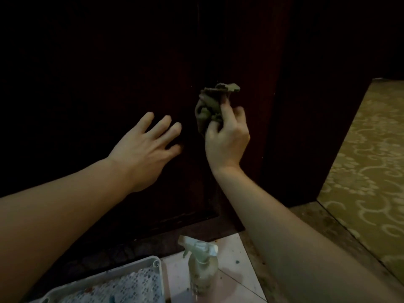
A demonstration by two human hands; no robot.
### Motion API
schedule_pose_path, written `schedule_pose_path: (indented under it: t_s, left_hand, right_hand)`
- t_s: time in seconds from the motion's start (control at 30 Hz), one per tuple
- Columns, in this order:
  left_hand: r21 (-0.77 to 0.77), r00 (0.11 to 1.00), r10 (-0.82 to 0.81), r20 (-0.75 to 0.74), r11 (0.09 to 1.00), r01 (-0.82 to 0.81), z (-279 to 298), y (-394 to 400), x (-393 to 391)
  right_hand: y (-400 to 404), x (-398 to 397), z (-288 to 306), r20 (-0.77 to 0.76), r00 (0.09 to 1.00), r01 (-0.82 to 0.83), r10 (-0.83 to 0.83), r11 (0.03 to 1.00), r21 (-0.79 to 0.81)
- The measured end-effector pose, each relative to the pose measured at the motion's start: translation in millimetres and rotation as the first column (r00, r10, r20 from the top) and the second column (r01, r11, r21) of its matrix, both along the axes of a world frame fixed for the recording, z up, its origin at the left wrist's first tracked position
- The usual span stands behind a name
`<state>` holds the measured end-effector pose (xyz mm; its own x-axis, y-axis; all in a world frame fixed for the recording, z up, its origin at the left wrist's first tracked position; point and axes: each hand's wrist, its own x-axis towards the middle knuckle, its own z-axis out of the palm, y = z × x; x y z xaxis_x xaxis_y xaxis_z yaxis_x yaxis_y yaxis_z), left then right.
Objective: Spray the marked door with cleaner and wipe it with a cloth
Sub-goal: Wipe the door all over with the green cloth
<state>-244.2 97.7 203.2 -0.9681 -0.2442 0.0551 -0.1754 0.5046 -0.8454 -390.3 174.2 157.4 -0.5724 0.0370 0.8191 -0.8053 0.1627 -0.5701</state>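
A crumpled cloth point(211, 108) is pinched in the right hand point(226, 136) against the dark door point(109, 73); the left hand point(145, 145), fingers spread, is held flat before the door. The spray bottle point(202, 267) is stood on the floor below the door. The cloth is best opened out and pressed flat for overlapping strokes.

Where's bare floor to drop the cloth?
Bare tile lies right of the spray bottle, bounded by the door and the right forearm. A narrower strip runs between tray and bottle. Crowded: tray at lower left. The right hand grips the cloth.
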Motion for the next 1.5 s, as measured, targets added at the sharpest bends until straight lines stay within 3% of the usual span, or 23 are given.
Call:
schedule_pose_path:
  t_s: [0.1, 0.2, 0.27, 0.4, 0.57, 0.63, 0.77, 0.87, 1.03, 1.1, 1.17, 1.27, 1.4, 1.5]
  left_hand:
    - [-0.002, 1.000, -0.004, 0.006, 1.000, 0.004, 2.5, 1.0, -1.5]
    - [-0.031, 1.000, 0.001, 0.018, 1.000, 0.000, 4.7, 0.3, 0.2]
    - [-0.044, 1.000, 0.012, 0.028, 0.999, -0.011, 4.4, 1.5, 0.5]
    - [-0.058, 1.000, 0.010, 0.012, 0.998, -0.009, 1.4, 2.0, -0.7]
    - [-0.054, 1.000, 0.016, 0.004, 0.998, -0.015, -5.3, -3.0, 3.1]
    - [-0.054, 1.000, 0.029, 0.002, 0.998, -0.029, -6.8, -3.6, 6.1]
    - [-0.064, 0.999, 0.049, 0.005, 0.997, -0.048, -7.0, -6.5, 13.5]
    - [-0.072, 0.999, 0.044, 0.023, 0.996, -0.042, -5.3, -8.8, 15.5]
    - [-0.076, 0.999, 0.040, 0.025, 0.996, -0.038, -7.2, -11.0, 13.1]
    - [-0.087, 0.999, 0.047, 0.022, 0.995, -0.045, -7.3, -10.3, 13.1]
    - [-0.096, 0.998, 0.066, 0.015, 0.993, -0.064, -7.7, -8.7, 13.3]
    - [-0.118, 0.998, 0.064, 0.026, 0.991, -0.060, -7.4, -9.0, 15.0]
    - [-0.141, 0.998, 0.047, 0.041, 0.989, -0.041, -4.2, -17.3, 19.1]
    - [-0.149, 0.999, 0.032, 0.033, 0.989, -0.026, -8.7, -19.4, 18.6]
  right_hand:
    - [3.0, 13.1, -44.7, 0.215, 0.976, -0.023, 0.016, 0.999, 0.030]
    - [9.0, 22.0, -85.1, 0.476, 0.879, -0.055, 0.016, 0.996, 0.068]
    - [12.6, 22.1, -89.9, 0.531, 0.847, -0.051, 0.004, 0.996, 0.073]
    - [11.0, 18.0, -46.8, 0.440, 0.897, -0.073, 0.037, 0.995, 0.065]
    - [2.4, 2.2, 22.3, 0.108, 0.993, -0.054, 0.043, 0.993, 0.106]
    - [4.4, -3.2, 12.6, 0.145, 0.989, -0.047, 0.028, 0.991, 0.125]
    - [17.1, 12.9, -66.3, 0.432, 0.901, -0.108, -0.023, 0.955, 0.276]
    - [18.7, 18.9, -79.5, 0.432, 0.902, -0.099, -0.027, 0.959, 0.267]
    - [-3.7, 15.0, 4.4, 0.077, 0.996, -0.047, 0.034, 0.984, 0.171]
    - [-16.9, 16.0, 32.3, -0.142, 0.989, -0.021, 0.047, 0.984, 0.178]
    - [-23.6, 14.4, 39.1, -0.250, 0.967, 0.015, 0.036, 0.980, 0.199]
    - [-13.3, 8.4, -2.6, -0.144, 0.989, 0.053, -0.015, 0.964, 0.262]
    - [11.3, 10.8, -100.3, -0.066, 0.997, 0.068, -0.041, 0.871, 0.487]
    - [14.0, 6.5, -104.7, -0.077, 0.997, 0.032, 0.009, 0.862, 0.505]
